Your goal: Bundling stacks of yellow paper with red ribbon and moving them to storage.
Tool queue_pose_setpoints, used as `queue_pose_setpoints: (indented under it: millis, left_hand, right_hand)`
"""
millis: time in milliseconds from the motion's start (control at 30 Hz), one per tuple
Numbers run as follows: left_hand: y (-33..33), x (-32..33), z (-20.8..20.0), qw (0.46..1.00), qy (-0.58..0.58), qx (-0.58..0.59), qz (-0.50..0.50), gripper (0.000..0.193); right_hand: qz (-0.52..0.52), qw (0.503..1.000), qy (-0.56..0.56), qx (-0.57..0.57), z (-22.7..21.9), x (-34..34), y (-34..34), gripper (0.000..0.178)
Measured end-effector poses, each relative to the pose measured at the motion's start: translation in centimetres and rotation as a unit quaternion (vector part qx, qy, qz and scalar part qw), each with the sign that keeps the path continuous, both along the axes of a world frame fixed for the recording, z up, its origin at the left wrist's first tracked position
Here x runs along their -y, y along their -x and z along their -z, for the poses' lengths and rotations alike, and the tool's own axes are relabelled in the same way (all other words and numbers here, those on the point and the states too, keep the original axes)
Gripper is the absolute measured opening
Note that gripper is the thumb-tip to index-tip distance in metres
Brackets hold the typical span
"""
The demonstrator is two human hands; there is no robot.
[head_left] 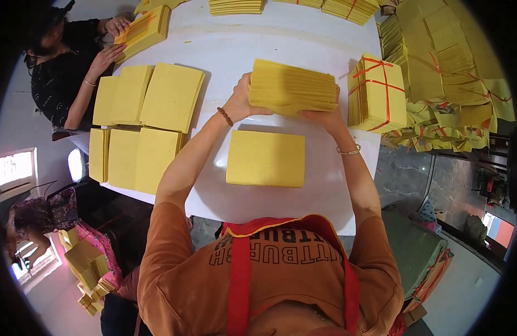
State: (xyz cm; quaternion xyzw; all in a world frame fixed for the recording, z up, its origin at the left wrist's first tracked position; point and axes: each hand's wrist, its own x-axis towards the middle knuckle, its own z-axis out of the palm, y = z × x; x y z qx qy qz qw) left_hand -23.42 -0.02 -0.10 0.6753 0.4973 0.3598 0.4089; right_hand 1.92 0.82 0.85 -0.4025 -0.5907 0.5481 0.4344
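**Loose pile (292, 87) in both hands, one bundle (377, 92) already tied**

The landmark is the yellow block (265, 159) lying flat on the white table (325, 196). Just beyond it is the loose pile, its layered edges facing up. The left hand (243, 94) closes around the pile's left end, thumb along the near side; the right hand (324, 116) grips the right end, its fingers partly hidden. Neither holds anything else.

As for progress, the bundle to the block's right, crossed with red string (386, 89), looks finished. The held pile and the block show no string, nor do the loose stacks (172, 95) left of the block, so these seem unfinished. Farther left, beyond those stacks, a co-worker's hands (108, 59) rest on another pile (147, 32).
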Motion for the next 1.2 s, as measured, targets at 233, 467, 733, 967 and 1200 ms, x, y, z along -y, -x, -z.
queue_pose_setpoints:
  millis: [233, 467, 733, 967, 1200]
  left_hand:
    - [0.6, 1.1, -6.7, 0.899, 0.008, 0.438, 0.018, 0.112]
    - [-2.6, 2.4, -9.1, 0.947, -0.088, 0.287, 0.113, 0.125]
    - [-1.7, 0.8, -9.1, 0.975, -0.007, 0.219, -0.026, 0.103]
    - [-0.9, -0.3, -5.2, 0.995, -0.068, 0.078, 0.017, 0.108]
    - [-0.3, -0.3, -3.2, 0.992, 0.026, 0.074, 0.102, 0.124]
  right_hand:
    - [-0.025, 0.945, 0.199, -0.259, -1.6, 0.9, 0.3, 0.053]
    - [-0.035, 0.887, 0.200, -0.416, -0.8, 1.4, 3.8, 0.047]
    - [-0.145, 0.977, 0.076, -0.134, 0.9, 0.4, 1.3, 0.071]
    - [-0.174, 0.985, 0.018, 0.005, -3.2, -1.8, 1.1, 0.128]
    - [-0.199, 0.974, 0.065, 0.081, -0.9, -2.8, 2.0, 0.126]
